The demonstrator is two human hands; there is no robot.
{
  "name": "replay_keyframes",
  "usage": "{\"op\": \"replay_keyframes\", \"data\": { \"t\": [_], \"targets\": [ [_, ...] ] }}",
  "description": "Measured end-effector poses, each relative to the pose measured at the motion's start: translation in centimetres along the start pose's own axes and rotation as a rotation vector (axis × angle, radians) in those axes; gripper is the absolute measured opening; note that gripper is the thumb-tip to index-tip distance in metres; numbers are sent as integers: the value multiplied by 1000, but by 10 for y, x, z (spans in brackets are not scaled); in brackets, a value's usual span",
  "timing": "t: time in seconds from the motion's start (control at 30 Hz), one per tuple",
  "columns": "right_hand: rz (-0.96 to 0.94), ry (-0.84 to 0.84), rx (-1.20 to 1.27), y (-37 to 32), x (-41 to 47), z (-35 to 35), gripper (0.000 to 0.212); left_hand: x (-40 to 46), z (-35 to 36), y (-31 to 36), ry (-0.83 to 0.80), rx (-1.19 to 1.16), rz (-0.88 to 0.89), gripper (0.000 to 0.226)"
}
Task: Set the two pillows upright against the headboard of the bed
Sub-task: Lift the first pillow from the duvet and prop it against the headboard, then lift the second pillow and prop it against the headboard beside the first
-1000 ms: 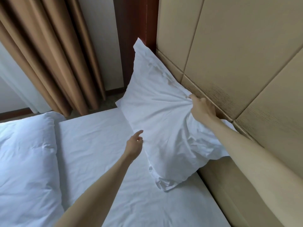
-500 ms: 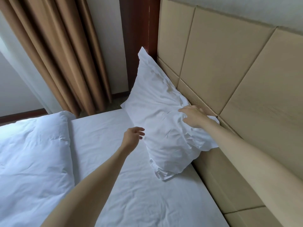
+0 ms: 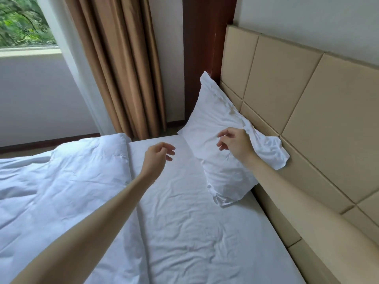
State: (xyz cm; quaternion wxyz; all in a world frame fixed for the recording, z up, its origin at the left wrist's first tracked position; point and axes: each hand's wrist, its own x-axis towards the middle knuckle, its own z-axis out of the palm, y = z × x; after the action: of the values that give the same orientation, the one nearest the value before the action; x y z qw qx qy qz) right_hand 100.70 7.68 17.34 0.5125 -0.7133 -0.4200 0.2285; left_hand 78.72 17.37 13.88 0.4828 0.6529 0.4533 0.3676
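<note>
white pillow (image 3: 221, 144) leans upright on headboard (image 3: 287, 95), self-supported | left hand (image 3: 155, 156), right hand (image 3: 235, 144) loosely curled, empty | second pillow unseen

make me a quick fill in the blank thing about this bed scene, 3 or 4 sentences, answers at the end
1. The white pillow leans against the beige ____.
2. Both hands, left and right, are open and hold ____.
3. The brown curtain hangs beside the ____.
4. The bunched duvet lies on the ____ side of the picture.

Answers: headboard; nothing; window; left
</note>
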Motion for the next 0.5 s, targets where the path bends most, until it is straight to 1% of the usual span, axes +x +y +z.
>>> {"op": "replay_keyframes", "data": {
  "t": [0.1, 0.17, 0.3, 0.4, 0.5],
  "targets": [
    [6, -11, 105, -21, -41, 21, 22, -42, -39, 0, -8, -19, 10, 40],
    [6, -16, 155, -36, -72, 38, 21, -71, -68, -4, 14, -53, 4, 39],
    [26, -14, 238, -64, -138, 78, 23, -127, -130, -17, 132, -153, -90, 38],
    [48, -48, 279, -80, -186, 111, 23, -164, -178, -33, 173, -225, -175, 37],
    [49, -75, 284, -92, -228, 140, 23, -197, -219, -47, 173, -218, -162, 36]
  ]
}}
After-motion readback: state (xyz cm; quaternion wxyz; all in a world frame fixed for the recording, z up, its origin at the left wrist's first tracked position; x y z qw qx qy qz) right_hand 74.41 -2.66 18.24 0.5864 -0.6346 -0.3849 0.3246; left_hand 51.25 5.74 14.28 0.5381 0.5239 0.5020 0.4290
